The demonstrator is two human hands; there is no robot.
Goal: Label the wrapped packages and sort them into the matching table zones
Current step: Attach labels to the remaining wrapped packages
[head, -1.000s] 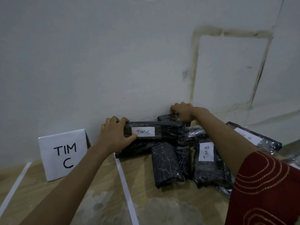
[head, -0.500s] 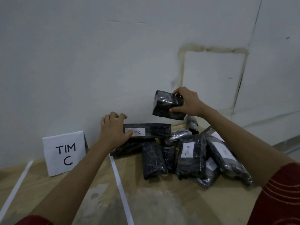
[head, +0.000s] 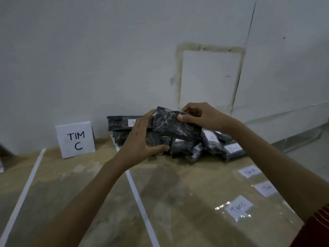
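Gripping package (head: 175, 126): left hand (head: 140, 139), right hand (head: 201, 116)

You hold one package (head: 175, 124), a dark bundle in glossy clear wrap, tilted with its right end lower, above the back of the table (head: 178, 193). Your right hand (head: 201, 115) pinches its upper right end, and your left hand (head: 142, 141) spans its left end. Beneath and to the right, the pile (head: 210, 147) of similar packages lies by the back edge, several with white labels. One long package (head: 119, 123) lies on another along the wall. Three loose labels (head: 238, 207) sit in a row near the right edge. The TIM C sign (head: 75, 139) stands at the back edge between two white tape lines (head: 138, 198).
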